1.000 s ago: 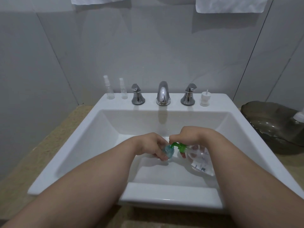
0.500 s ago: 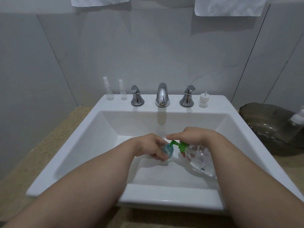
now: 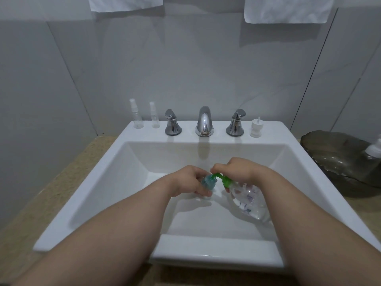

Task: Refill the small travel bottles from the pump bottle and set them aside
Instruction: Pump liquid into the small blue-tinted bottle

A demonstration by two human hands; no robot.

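Over the white sink basin [image 3: 132,172], my left hand [image 3: 190,180] grips a small travel bottle [image 3: 208,182] holding blue-green liquid. My right hand [image 3: 237,169] holds a clear pump bottle [image 3: 248,198] with a green pump head [image 3: 223,179], tilted so the nozzle meets the small bottle's mouth. A finger rests on the pump head. Two clear spray travel bottles [image 3: 136,114] [image 3: 154,115] stand upright on the sink's back ledge at the left. A small white cap piece [image 3: 256,127] stands at the right of the ledge.
A chrome faucet [image 3: 204,121] with two handles [image 3: 172,122] [image 3: 236,122] lines the back ledge. A dark glass dish [image 3: 340,159] sits on the counter at right with a white-capped bottle [image 3: 374,149] in it. Two white towels [image 3: 125,3] [image 3: 288,9] hang above.
Both hands stay together over the basin with the nozzle on the small bottle. The view has shifted down slightly; nothing else has visibly moved.
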